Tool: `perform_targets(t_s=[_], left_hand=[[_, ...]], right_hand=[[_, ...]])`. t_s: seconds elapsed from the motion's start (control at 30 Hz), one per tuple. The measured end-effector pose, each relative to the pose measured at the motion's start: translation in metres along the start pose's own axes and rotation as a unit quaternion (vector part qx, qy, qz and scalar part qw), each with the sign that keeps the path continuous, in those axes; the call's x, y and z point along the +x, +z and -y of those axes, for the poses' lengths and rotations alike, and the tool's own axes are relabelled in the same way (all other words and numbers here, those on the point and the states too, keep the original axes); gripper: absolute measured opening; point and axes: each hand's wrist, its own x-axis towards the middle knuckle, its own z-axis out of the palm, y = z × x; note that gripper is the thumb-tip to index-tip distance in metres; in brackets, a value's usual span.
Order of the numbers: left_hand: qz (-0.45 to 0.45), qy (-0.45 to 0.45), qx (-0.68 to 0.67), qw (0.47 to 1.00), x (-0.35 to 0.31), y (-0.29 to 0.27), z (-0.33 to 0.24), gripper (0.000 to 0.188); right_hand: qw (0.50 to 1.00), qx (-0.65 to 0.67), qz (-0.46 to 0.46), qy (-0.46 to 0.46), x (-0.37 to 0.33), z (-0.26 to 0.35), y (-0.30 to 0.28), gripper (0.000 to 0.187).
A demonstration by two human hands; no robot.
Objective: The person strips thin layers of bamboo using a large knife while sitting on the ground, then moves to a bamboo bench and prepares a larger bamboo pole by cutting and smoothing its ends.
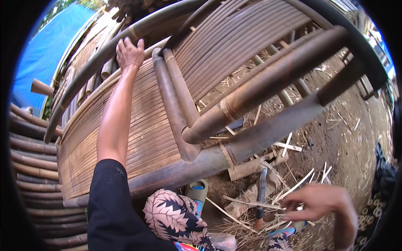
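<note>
A large bamboo bench [138, 121] with slatted panels and thick dark poles lies across the view, tilted. My left arm reaches over its slats, and my left hand [130, 54] rests against a long curved bamboo rail [96, 62], fingers spread on it. At the lower right, my right hand [320, 201] is slightly blurred; its fingers are curved and apart, with nothing plainly held. Thin pale bamboo strips [255, 203] lie next to its fingertips. Just left of that hand is a knife [262, 188] with a dark blade and a brown handle, among the scraps.
Stacked bamboo poles [35, 171] line the left side. A blue tarp [58, 46] hangs at the far left. Bamboo offcuts [251, 167] and shavings litter the dirt floor [356, 138]. My feet in green clogs [197, 190] stand near the bench. Cut bamboo ends [370, 213] are at the right.
</note>
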Motion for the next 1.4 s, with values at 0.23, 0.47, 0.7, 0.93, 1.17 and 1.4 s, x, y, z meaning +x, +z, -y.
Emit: perform_targets(t_s=[0.23, 0.47, 0.7, 0.93, 1.17, 1.4], left_hand=[[0.034, 0.055, 0.037, 0.997, 0.055, -0.008, 0.004, 0.054], [0.197, 0.092, 0.035, 0.976, 0.121, 0.008, 0.035, 0.043], [0.498, 0.015, -0.028, 0.867, 0.172, 0.003, 0.023, 0.059], [0.738, -0.071, -0.152, 0.654, 0.207, 0.165, 0.029, 0.059], [0.764, -0.016, -0.039, 0.644, 0.126, 0.326, -0.020, 0.064], [0.742, -0.113, -0.030, 0.660, 0.057, 0.396, -0.027, 0.088]], right_hand=[[0.691, -0.322, -0.645, -0.056, -0.041, 0.096, -0.247, 0.039], [0.658, -0.387, -0.633, 0.127, 0.051, 0.076, -0.549, 0.093], [0.781, -0.278, -0.514, 0.219, 0.128, 0.081, -0.586, 0.100], [0.783, -0.277, -0.533, 0.158, 0.141, 0.101, -0.582, 0.097], [0.811, -0.201, -0.521, 0.176, 0.142, 0.099, -0.585, 0.105], [0.809, -0.253, -0.481, 0.225, 0.135, 0.094, -0.589, 0.116]])
